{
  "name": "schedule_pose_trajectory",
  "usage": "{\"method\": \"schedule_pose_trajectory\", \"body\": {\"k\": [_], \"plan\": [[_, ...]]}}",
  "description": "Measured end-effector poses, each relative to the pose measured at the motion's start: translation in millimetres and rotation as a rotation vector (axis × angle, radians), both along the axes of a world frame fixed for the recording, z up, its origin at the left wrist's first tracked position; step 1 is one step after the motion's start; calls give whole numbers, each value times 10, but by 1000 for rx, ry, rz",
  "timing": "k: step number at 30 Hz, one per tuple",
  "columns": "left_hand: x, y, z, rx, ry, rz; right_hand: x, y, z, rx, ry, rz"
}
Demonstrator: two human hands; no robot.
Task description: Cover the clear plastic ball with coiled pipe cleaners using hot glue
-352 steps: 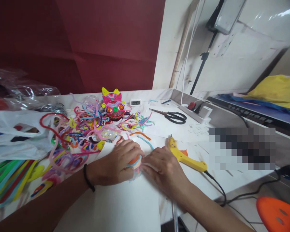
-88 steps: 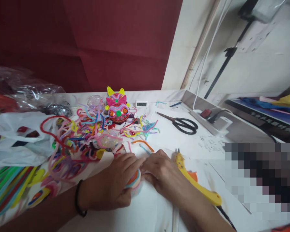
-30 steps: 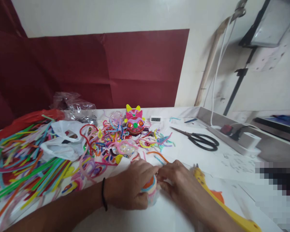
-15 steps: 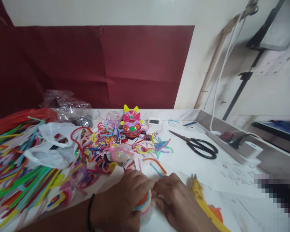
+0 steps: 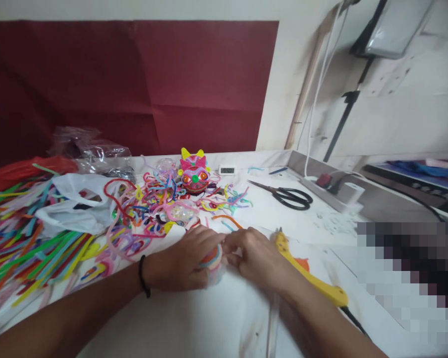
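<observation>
My left hand (image 5: 188, 261), with a dark band at the wrist, is wrapped round a small rounded piece (image 5: 212, 258) in orange, blue and pink over a clear base. At that piece's right edge, my right hand (image 5: 246, 253) is closed with its fingertips pinched together; whatever they grip is too small to make out. Beyond the hands stands a pink lion-head figure (image 5: 194, 174) with yellow ears and orange eyes. An orange pipe cleaner (image 5: 227, 219) lies just past my fingers.
Loose pipe cleaners (image 5: 56, 258) and a white plastic bag (image 5: 78, 204) cover the left side. Black scissors (image 5: 283, 193) lie at right. A yellow corded tool (image 5: 309, 276) with a metal tip rests beside my right forearm. A small digital display (image 5: 227, 170) stands at the back.
The camera view has shifted, so the whole scene sits higher and slightly left, with more of both forearms showing. Both hands keep their hold at the rounded piece.
</observation>
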State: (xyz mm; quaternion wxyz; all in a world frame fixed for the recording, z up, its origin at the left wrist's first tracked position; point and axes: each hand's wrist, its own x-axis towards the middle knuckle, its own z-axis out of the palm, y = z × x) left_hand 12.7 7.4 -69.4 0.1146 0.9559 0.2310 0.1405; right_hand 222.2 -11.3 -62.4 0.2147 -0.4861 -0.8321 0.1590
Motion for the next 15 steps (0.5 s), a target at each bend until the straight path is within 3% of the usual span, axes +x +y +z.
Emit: {"method": "schedule_pose_trajectory", "body": {"k": [15], "plan": [[-36, 45, -16, 27, -1, -64, 27, 0, 3, -24, 47, 13]]}}
